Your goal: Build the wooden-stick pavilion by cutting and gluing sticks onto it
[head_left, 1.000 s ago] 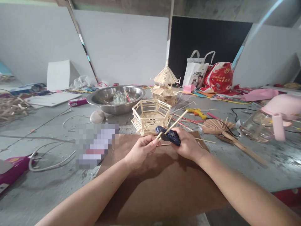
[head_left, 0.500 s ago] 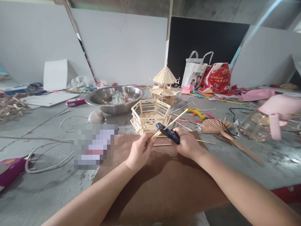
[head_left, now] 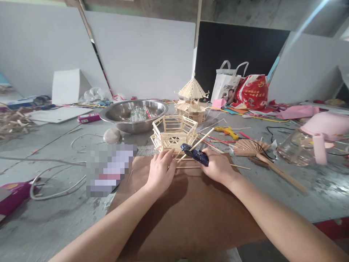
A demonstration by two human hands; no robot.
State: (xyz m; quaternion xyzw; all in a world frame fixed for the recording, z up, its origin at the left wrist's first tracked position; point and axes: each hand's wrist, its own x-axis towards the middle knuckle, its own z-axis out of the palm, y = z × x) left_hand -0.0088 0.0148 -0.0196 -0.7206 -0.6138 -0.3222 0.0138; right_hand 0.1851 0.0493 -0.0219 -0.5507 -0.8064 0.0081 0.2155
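My right hand (head_left: 219, 165) is closed around dark blue pliers (head_left: 196, 155), whose exact type I cannot make out. A thin wooden stick (head_left: 203, 139) slants across the jaws, its upper end pointing right. My left hand (head_left: 162, 169) is beside the stick's lower end, back upward, fingers stretched forward and a little apart. Its fingertips reach the front of a six-sided stick frame (head_left: 174, 136) with railings; whether they touch it I cannot tell. Under the hands lies a brown board (head_left: 191, 203), with another loose stick (head_left: 191, 167) across its far part.
Behind the frame stand a stick pavilion (head_left: 192, 96) and a steel basin (head_left: 133, 125). To the right lie a yellow glue gun (head_left: 227, 131), a folded paper fan (head_left: 252, 148) and a pink-lidded jug (head_left: 297, 147). A blurred-out flat object (head_left: 111, 171) and a white cable (head_left: 57, 167) are on the left.
My left hand has let go of the stick and turned back upward, its fingers extending toward the frame. The stick has shifted slightly down-left in the pliers; my right hand stays nearly still.
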